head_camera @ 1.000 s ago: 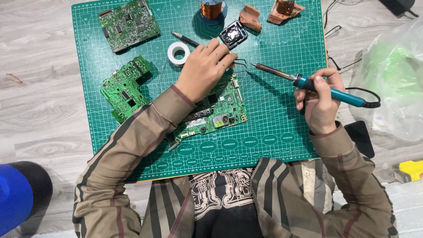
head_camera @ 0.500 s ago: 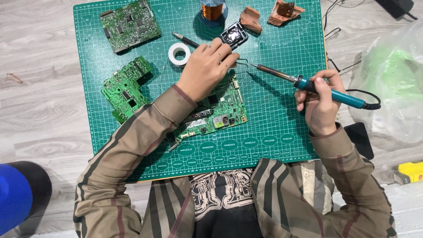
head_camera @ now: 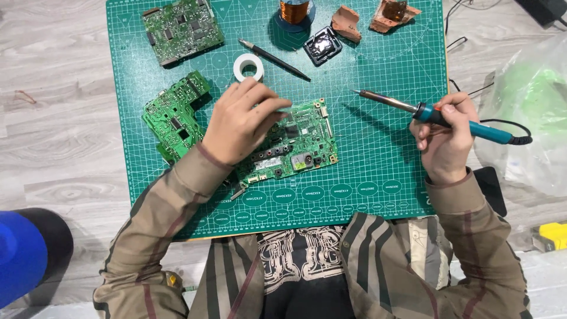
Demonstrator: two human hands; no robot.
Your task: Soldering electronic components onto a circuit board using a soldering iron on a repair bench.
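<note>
The green circuit board (head_camera: 295, 145) lies flat on the cutting mat (head_camera: 378, 65), partly under the left hand (head_camera: 239, 127), whose fingers (head_camera: 269, 106) pinch together on something thin, too small to make out. The right hand (head_camera: 446, 139) is clamped round the teal soldering iron (head_camera: 437, 115), its tip raised clear of the board's right edge. This looks like the pause between joints; the next touch calls for a steady iron tip. Bare mat lies between both hands, while beyond the left fingertips sit a tape roll (head_camera: 248, 66) and a black probe (head_camera: 274, 59).
</note>
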